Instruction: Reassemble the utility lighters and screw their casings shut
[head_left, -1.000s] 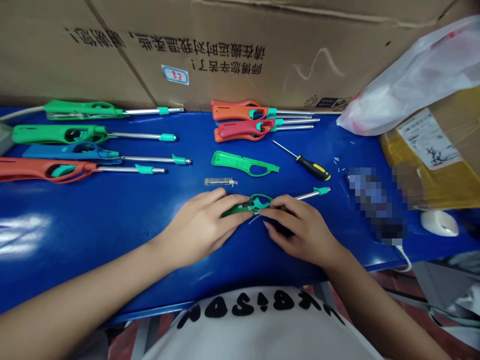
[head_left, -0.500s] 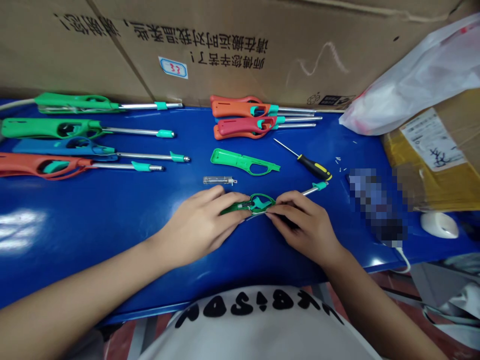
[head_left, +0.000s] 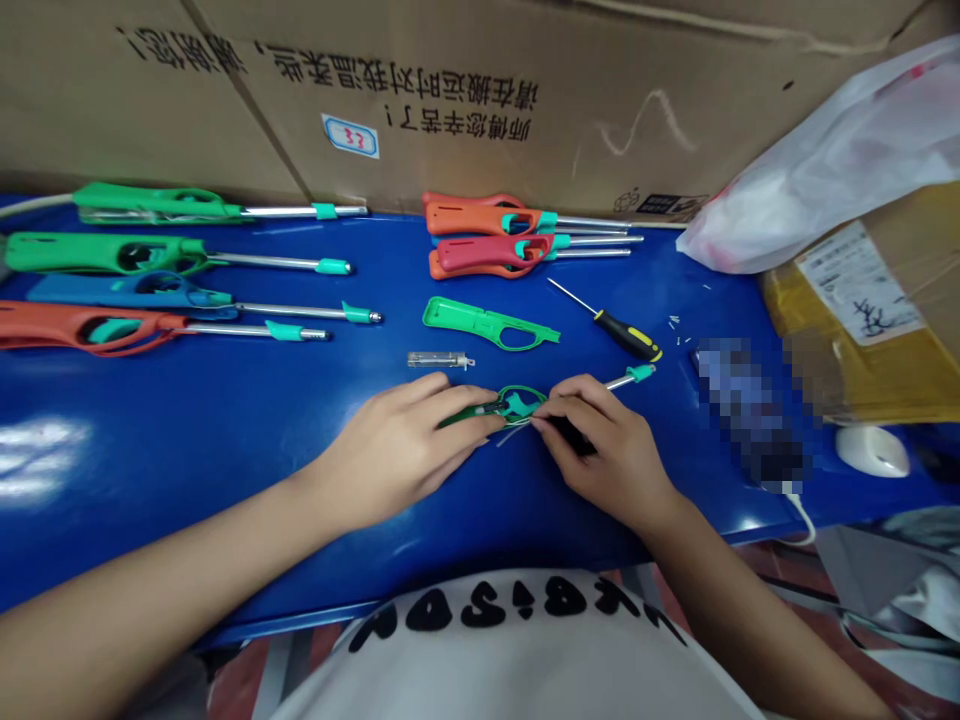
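My left hand (head_left: 409, 440) is closed around the handle end of an opened green utility lighter (head_left: 472, 411), holding it low over the table. Its teal trigger (head_left: 517, 405) shows inside the guard loop. At the front of the lighter, my right hand (head_left: 611, 440) pinches a thin, pale tube (head_left: 513, 434) whose free end sticks out toward me. The metal barrel (head_left: 621, 381) emerges beyond the right fingers, and part of the lighter is covered by them. Just behind lie a clear fuel tank (head_left: 437, 359) and the loose green shell half (head_left: 487, 325).
A black and yellow screwdriver (head_left: 631, 337) and small screws (head_left: 673, 322) lie at the back right, near a blurred-out device (head_left: 750, 415). Several utility lighters (head_left: 112, 252) lie at left; red and orange ones (head_left: 487, 217) are stacked against a cardboard box (head_left: 450, 60). A white mouse (head_left: 872, 450) sits far right.
The thin tube's free end has swung away from the lighter's edge toward me, between my hands. Both hands keep nearly the same places and grips.
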